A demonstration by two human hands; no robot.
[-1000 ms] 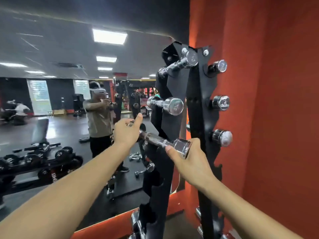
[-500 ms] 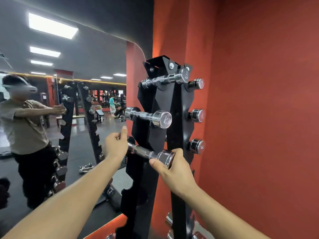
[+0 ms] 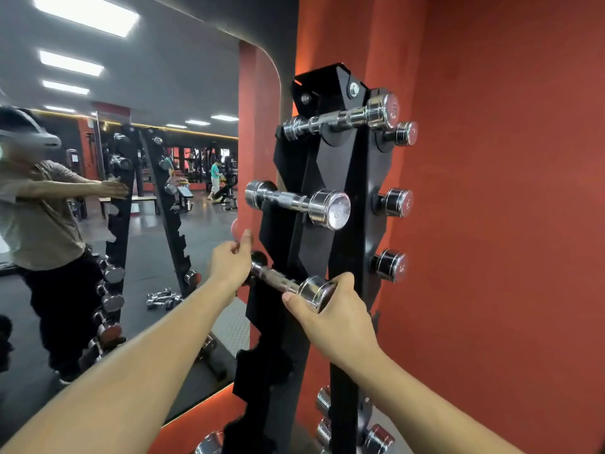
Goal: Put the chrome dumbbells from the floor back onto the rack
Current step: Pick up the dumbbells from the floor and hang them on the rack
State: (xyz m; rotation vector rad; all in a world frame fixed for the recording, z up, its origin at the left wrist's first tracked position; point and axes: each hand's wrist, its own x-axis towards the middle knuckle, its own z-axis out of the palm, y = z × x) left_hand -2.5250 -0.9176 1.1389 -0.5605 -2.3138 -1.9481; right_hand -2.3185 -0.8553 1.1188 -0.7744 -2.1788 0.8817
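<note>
Chrome dumbbell (image 3: 288, 284): knurled handle, mirror-bright heads. Right hand (image 3: 330, 319) grasps near head. Left hand (image 3: 229, 265) hides far end; grip unclear.

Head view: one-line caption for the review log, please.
Chrome dumbbell held at the black rack, third level, right grip on its near head, left grip at its far end.

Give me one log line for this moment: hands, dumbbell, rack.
left hand: holds dumbbell far end | right hand: grips near end | dumbbell: at rack third row, below two racked dumbbells | seated: cannot tell
</note>
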